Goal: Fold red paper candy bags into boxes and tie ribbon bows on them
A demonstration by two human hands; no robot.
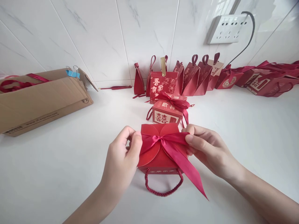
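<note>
A red gift box [149, 160] with petal-shaped top flaps stands on the white table in front of me. Across its top runs a crimson satin ribbon [174, 151], knotted near the middle, with one tail hanging down to the front right. My left hand [126, 158] is closed at the box's left edge, thumb and fingers pinching the ribbon there. On the right, my right hand [205, 149] pinches the other side of the ribbon between thumb and fingers. A twisted red rope handle [163, 194] loops out from the box's front.
Right behind stands another red box with a bow [167, 109]. Several triangular red boxes [191, 79] line the tiled wall, with more ribboned boxes [268, 81] at the far right. A cardboard box [46, 102] holding ribbons is on the left. A power strip [226, 29] hangs on the wall.
</note>
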